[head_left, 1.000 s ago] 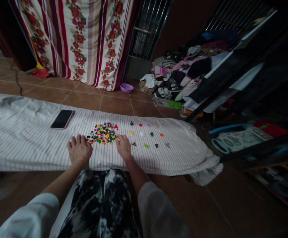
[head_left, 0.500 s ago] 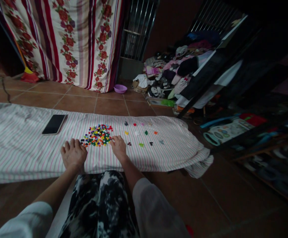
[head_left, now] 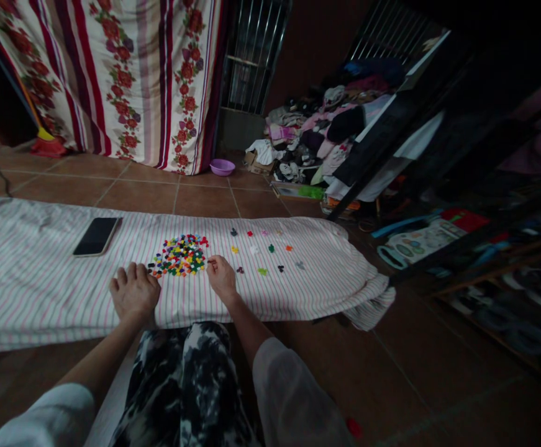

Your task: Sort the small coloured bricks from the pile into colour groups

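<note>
A pile of small multicoloured plastic pieces [head_left: 182, 256] lies on a striped cloth [head_left: 298, 298]. My right hand [head_left: 222, 278] is just right of the pile, its thumb and fingers pinched together. A small dark piece [head_left: 210, 262] seems to show at those fingertips, too small to make out well. My left hand [head_left: 135, 292] rests palm down on the cloth at the pile's lower left, fingers slightly bent and apart, holding nothing visible. To the right, small same-coloured groups sit in three rows, among them a yellow group [head_left: 235, 249], a green group [head_left: 271, 248] and a lime group [head_left: 263, 271].
A phone [head_left: 97, 236] lies on the cloth left of the pile. Beyond the cloth-covered surface are a purple basin [head_left: 222, 167], a red broom [head_left: 49, 146] and a floral curtain [head_left: 151, 81]. A heap of clothes [head_left: 317, 130] and a dark rack stand at the right.
My right hand has drawn slightly away from the pile's right edge, fingertips still pinched. My left hand stays resting in place. The whole view has shifted a little.
</note>
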{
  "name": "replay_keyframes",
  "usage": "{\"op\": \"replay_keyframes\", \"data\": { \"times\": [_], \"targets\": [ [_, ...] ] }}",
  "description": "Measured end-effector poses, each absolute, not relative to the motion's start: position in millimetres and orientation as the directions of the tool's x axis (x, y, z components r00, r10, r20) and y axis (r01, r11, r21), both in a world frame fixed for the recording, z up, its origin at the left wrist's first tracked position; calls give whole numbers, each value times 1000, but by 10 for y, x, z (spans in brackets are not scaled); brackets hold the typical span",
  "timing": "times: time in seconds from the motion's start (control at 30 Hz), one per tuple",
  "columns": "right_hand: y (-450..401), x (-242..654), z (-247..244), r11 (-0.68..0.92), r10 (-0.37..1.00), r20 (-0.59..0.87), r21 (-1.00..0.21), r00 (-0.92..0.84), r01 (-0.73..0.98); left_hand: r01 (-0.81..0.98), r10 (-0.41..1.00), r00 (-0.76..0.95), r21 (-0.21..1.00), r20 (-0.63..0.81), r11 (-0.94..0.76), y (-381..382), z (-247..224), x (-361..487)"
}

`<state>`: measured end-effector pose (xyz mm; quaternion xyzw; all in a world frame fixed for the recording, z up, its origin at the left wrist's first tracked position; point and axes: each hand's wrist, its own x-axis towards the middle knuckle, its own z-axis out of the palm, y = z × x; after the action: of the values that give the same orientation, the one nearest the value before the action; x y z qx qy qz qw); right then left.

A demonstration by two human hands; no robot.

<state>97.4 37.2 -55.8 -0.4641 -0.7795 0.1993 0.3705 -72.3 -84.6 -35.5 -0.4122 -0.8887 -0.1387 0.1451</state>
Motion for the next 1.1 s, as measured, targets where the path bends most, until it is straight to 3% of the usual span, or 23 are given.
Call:
{"op": "replay_keyframes", "data": {
  "times": [0.23,0.43,0.7,1.1],
  "targets": [
    [450,1313,-442,590,803,530,-639,-273,494,783,690,-608,151,392,604,-843,-363,-728],
    [586,1791,-457,496,836,534,-637,-127,591,785,686,-605,159,405,598,-840,-400,-742],
    [535,1826,-679,490,851,498,-640,-166,593,775,687,-618,150,384,614,-836,-369,-728],
    [482,1827,-684,547,806,543,-532,-235,646,771,691,-630,179,355,612,-845,-347,-709]
  ]
}}
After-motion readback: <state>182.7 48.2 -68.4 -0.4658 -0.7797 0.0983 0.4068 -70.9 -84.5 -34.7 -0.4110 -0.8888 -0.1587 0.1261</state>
